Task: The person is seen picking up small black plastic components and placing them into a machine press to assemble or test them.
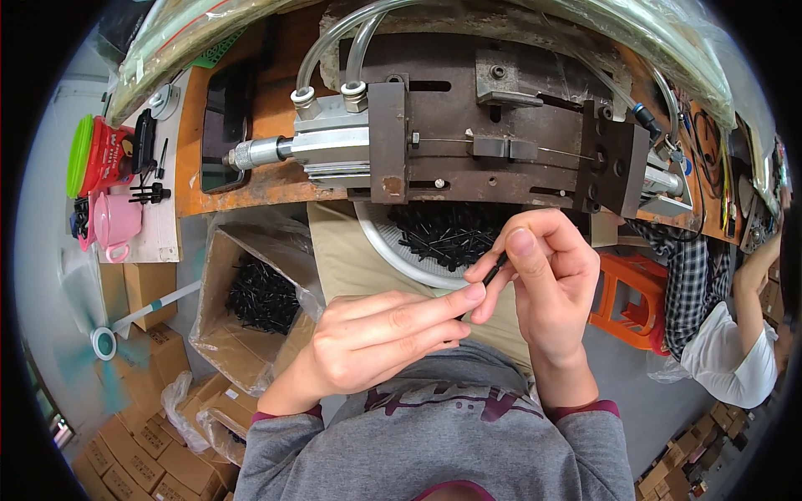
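A wooden bench [190, 190] carries a dark steel fixture [535, 177] with a pneumatic cylinder [334, 144] and clear air hoses [360, 54]; cartons [134, 455] crowd the floor at left, and a co-worker's white sleeve [735, 355] shows at far right. In front of the fixture, the left hand [376, 342] and right hand [551, 284] meet on a slim black rod [495, 271]. The right grip pinches its upper part; the left grip is closed on its lower part, partly hiding it. A white basket [376, 250] of similar black pieces [451, 232] sits just beyond. With only fingertips on something so thin, a slight twist or uneven pull could make it slip, perhaps dropping into the basket among its lookalikes.
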{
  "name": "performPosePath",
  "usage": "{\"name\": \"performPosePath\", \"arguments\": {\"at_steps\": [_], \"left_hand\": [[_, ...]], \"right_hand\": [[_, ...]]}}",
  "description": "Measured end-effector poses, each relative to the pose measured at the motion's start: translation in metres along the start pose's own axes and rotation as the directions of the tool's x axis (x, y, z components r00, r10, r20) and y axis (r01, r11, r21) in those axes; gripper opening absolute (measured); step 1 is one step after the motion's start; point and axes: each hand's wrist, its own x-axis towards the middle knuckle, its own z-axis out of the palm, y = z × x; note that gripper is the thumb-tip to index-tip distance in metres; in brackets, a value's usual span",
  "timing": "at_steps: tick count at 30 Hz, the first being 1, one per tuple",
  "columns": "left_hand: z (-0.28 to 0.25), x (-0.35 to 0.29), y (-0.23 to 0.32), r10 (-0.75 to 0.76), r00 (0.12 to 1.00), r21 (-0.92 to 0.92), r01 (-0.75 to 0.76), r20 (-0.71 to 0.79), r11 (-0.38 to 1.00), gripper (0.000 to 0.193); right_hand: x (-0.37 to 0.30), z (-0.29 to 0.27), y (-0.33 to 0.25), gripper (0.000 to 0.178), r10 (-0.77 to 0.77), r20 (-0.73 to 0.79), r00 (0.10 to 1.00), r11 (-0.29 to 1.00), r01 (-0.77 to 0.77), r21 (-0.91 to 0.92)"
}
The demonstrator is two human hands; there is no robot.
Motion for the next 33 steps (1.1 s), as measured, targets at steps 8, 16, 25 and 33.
{"name": "performPosePath", "arguments": {"at_steps": [8, 16, 25, 33], "left_hand": [[-0.0010, -0.0017, 0.0002, -0.007, 1.000, -0.038, 0.007, 0.000, 0.999, 0.027], [0.0006, -0.0015, 0.0002, -0.027, 1.000, -0.057, 0.027, 0.000, 0.998, 0.028], [0.0041, -0.0005, -0.0012, -0.044, 0.999, -0.063, 0.044, -0.004, 0.997, 0.029], [0.0029, 0.0034, -0.0019, -0.018, 1.000, 0.011, 0.018, -0.010, 1.000, 0.028]], "right_hand": [[-0.0026, 0.0022, -0.0013, 0.011, -0.007, 0.005, 1.000, 1.000, 0.007, -0.001], [-0.0018, 0.0044, -0.0012, 0.022, -0.024, -0.014, 1.000, 0.996, 0.023, -0.088], [-0.0033, -0.0002, -0.0003, 0.010, 0.015, -0.008, 1.000, 1.000, -0.015, 0.019], [-0.0066, -0.0046, 0.0066, 0.010, 0.088, 0.045, 0.995, 0.995, -0.090, 0.051]]}}
